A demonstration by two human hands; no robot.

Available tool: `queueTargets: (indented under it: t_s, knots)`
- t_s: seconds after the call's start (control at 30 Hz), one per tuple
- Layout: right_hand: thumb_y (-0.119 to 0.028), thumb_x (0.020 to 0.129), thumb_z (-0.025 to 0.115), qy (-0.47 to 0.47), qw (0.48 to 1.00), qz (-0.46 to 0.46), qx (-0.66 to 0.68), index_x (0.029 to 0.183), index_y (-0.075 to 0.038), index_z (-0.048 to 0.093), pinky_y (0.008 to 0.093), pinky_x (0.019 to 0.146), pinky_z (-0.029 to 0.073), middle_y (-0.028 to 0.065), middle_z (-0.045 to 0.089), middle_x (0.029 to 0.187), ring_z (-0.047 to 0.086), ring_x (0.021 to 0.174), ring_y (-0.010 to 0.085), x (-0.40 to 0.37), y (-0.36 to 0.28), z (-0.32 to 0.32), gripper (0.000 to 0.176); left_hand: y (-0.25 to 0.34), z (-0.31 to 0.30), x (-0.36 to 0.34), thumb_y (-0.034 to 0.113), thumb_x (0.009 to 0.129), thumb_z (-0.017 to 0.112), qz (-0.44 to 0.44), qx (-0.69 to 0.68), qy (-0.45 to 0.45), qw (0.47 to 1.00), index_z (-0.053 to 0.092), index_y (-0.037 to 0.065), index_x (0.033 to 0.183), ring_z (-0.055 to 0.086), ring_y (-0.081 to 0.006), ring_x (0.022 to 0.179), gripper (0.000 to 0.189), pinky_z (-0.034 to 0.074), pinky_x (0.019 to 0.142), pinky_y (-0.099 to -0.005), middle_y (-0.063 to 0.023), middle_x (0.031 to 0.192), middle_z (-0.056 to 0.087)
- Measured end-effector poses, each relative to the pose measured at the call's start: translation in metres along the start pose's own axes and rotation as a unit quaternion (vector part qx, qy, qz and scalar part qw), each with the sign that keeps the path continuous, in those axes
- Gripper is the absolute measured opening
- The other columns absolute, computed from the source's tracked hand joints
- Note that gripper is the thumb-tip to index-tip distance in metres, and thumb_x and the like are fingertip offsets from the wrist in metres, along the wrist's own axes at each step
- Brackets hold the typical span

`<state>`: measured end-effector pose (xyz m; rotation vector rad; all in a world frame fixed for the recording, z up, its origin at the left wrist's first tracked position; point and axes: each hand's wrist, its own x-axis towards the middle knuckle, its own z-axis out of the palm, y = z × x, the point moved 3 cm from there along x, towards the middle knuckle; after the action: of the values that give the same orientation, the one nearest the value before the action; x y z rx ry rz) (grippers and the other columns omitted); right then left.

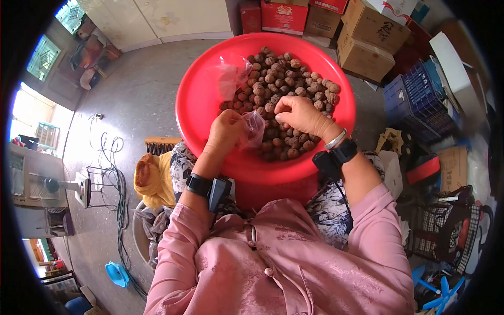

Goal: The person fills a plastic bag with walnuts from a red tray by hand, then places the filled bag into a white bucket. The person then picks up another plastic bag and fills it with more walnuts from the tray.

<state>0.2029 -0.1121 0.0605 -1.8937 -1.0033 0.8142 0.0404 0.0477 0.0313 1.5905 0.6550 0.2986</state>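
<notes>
A wide red plastic basin [197, 94] rests before me, with a heap of walnuts [273, 79] over its middle and right side. Pinched in my left hand [226, 130] is a small clear plastic bag [253, 129], its mouth turned toward the nuts. My right hand [302, 114] hovers over the heap, to the right of the bag, with fingers and thumb closed together. Whatever those fingertips hold, if anything, is hidden. Another clear plastic bag [231, 79] lies in the basin against the left edge of the heap.
Cardboard boxes [367, 42] stand behind the basin, and blue crates [420, 100] are at the right. Left of me are a yellow cloth [157, 181], a bin [140, 233] with dark bags, and a cable [121, 210] along the floor.
</notes>
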Motion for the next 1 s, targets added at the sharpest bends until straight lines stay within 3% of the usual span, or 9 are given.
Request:
queueTargets:
  t_s: [0.03, 0.1, 0.17, 0.23, 0.37, 0.4, 0.7, 0.83, 1.0]
  knots:
    - [-0.008, 0.084, 0.067, 0.001, 1.0, 0.001, -0.001, 0.093, -0.001, 0.065, 0.029, 0.065, 0.054, 0.006, 0.067, 0.081, 0.066, 0.072, 0.0142, 0.0, 0.008, -0.004, 0.011, 0.003, 0.0, -0.001, 0.007, 0.09, 0.06, 0.0, -0.001, -0.001, 1.0, 0.054, -0.002, 0.093, 0.06, -0.0175, 0.049, 0.011, 0.046, 0.039, -0.0294, -0.011, 0.069, 0.062]
    - [-0.007, 0.079, 0.068, 0.039, 0.975, -0.08, -0.201, 0.087, -0.001, 0.065, 0.0335, 0.068, 0.053, 0.011, 0.068, 0.079, 0.066, 0.073, 0.0195, -0.002, 0.015, -0.013, 0.011, 0.007, 0.0, -0.003, 0.006, 0.089, 0.059, -0.022, 0.01, -0.011, 1.0, 0.054, -0.002, 0.094, 0.061, -0.0174, 0.049, 0.011, 0.046, 0.039, -0.0293, -0.0117, 0.069, 0.063]
    - [-0.007, 0.075, 0.07, 0.023, 0.974, -0.055, -0.22, 0.084, -0.002, 0.066, 0.0374, 0.072, 0.053, 0.0157, 0.069, 0.082, 0.068, 0.079, 0.0269, -0.004, 0.026, -0.013, 0.012, 0.006, -0.001, -0.002, 0.006, 0.089, 0.059, -0.02, 0.013, -0.015, 1.0, 0.054, -0.002, 0.094, 0.061, -0.0175, 0.05, 0.011, 0.046, 0.039, -0.0292, -0.0117, 0.07, 0.063]
    - [-0.004, 0.074, 0.064, -0.027, 0.945, 0.005, -0.326, 0.082, -0.006, 0.069, 0.0417, 0.078, 0.053, 0.0181, 0.069, 0.086, 0.068, 0.085, 0.0343, -0.011, 0.031, -0.008, 0.01, 0.005, -0.001, -0.001, 0.006, 0.088, 0.058, -0.018, 0.017, -0.018, 1.0, 0.055, -0.002, 0.094, 0.061, -0.0176, 0.05, 0.011, 0.046, 0.039, -0.0291, -0.0117, 0.07, 0.064]
    - [-0.003, 0.074, 0.064, -0.158, 0.867, 0.032, -0.471, 0.093, -0.008, 0.073, 0.0424, 0.085, 0.054, 0.0187, 0.07, 0.096, 0.068, 0.094, 0.0356, -0.018, 0.048, 0.005, 0.021, 0.007, -0.002, -0.002, 0.007, 0.088, 0.059, -0.012, 0.03, -0.013, 0.999, 0.055, -0.002, 0.093, 0.062, -0.0172, 0.051, 0.011, 0.047, 0.039, -0.0291, -0.0107, 0.071, 0.064]
    - [-0.01, 0.066, 0.079, -0.185, 0.865, 0.076, -0.459, 0.101, -0.007, 0.068, 0.0407, 0.09, 0.05, 0.017, 0.069, 0.1, 0.065, 0.099, 0.0346, -0.019, 0.049, 0.007, 0.036, 0.007, -0.001, -0.002, 0.007, 0.088, 0.059, -0.018, 0.034, -0.015, 0.999, 0.055, -0.002, 0.093, 0.062, -0.0169, 0.051, 0.011, 0.048, 0.039, -0.029, -0.0104, 0.071, 0.064]
    - [0.0, 0.07, 0.07, -0.145, 0.879, 0.046, -0.452, 0.106, -0.003, 0.062, 0.0429, 0.09, 0.051, 0.0191, 0.066, 0.106, 0.063, 0.104, 0.0372, -0.021, 0.051, 0.012, 0.037, 0.003, -0.002, -0.001, 0.007, 0.087, 0.06, -0.004, 0.046, -0.004, 0.999, 0.057, 0.0, 0.091, 0.059, -0.016, 0.047, 0.009, 0.047, 0.038, -0.0291, -0.0076, 0.071, 0.061]
    - [0.0, 0.072, 0.067, -0.191, 0.864, 0.067, -0.46, 0.108, -0.002, 0.061, 0.0437, 0.09, 0.051, 0.0199, 0.065, 0.106, 0.063, 0.105, 0.0377, -0.024, 0.039, 0.014, 0.037, 0.0, -0.003, 0.0, 0.008, 0.087, 0.06, -0.012, 0.043, -0.01, 0.999, 0.057, 0.0, 0.091, 0.059, -0.0158, 0.046, 0.01, 0.047, 0.038, -0.0293, -0.0076, 0.071, 0.06]
    - [-0.002, 0.073, 0.066, -0.141, 0.882, 0.036, -0.449, 0.109, -0.001, 0.061, 0.0433, 0.089, 0.052, 0.0209, 0.066, 0.108, 0.064, 0.104, 0.037, -0.025, 0.051, 0.018, 0.036, -0.003, -0.002, 0.002, 0.007, 0.087, 0.059, 0.007, 0.031, -0.005, 0.999, 0.056, 0.0, 0.09, 0.057, -0.0165, 0.043, 0.008, 0.046, 0.036, -0.0297, -0.008, 0.069, 0.06]
